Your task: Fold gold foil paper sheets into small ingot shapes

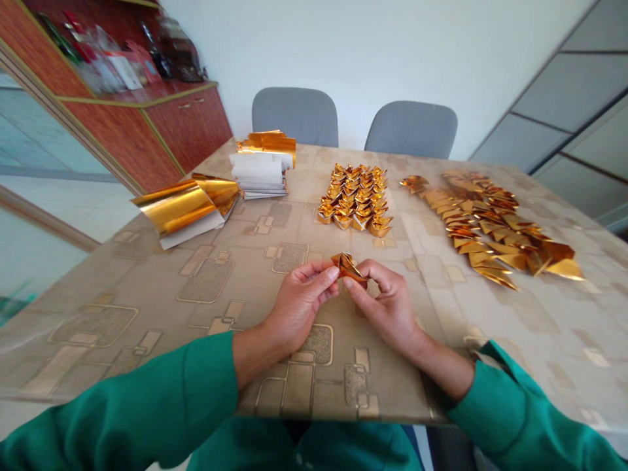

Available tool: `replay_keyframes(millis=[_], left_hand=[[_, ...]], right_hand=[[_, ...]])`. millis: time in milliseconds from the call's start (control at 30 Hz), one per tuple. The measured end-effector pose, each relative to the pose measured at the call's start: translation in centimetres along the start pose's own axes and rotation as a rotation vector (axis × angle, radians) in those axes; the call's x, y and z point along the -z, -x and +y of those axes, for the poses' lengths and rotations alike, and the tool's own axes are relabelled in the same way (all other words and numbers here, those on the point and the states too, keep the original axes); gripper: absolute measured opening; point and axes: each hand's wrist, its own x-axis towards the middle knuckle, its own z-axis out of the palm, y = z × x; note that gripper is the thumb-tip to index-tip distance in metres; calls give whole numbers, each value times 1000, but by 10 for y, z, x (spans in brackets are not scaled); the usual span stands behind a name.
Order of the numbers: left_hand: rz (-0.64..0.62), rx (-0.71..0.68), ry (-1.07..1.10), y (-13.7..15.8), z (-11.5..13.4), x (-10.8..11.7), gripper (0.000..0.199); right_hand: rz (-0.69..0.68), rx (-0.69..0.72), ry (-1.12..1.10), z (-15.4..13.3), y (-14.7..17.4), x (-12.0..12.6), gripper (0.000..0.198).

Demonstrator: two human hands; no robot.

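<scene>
Between my two hands, just above the tablecloth, is a small folded gold foil paper ingot (347,267). My left hand (307,294) pinches its left end between thumb and fingers. At its right end my right hand (385,297) grips it with thumb and curled forefinger. Beyond my hands stand several finished gold paper ingots (354,199), packed in close rows. To the right lie overlapping rows of flat folded gold paper pieces (483,222). Gold foil sheets (184,206) with white undersides curl at the left, beside a stack of paper (260,175) showing white edges and gold on top.
A patterned cloth covers the table (196,347). Two grey chairs (295,116) (413,128) stand behind its far edge, against a white wall. A wooden cabinet (161,131) with bottles and bags is at the back left. Grey panels rise at the right.
</scene>
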Motion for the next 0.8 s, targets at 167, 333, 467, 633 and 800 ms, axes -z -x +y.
replay_keyframes(millis=[167,333,467,633,800], left_hand=[[-115,92,-10,-2,6,3,23],[-216,150,-86,-2,16,4,24],[-246,199,-164,-1,18,5,27],[-318,259,-187,-2,18,7,24],[-353,323,-157,-2,17,10,24]], right_hand=[[-160,-134,-255,-3,-3,9,25],[-316,-415,-650,-2,-7,21,54],[-285,-524,-719,0,-7,22,44],[-276,-581,-737,0,-7,24,30],[-296,-669,-875,0,-8,27,21]])
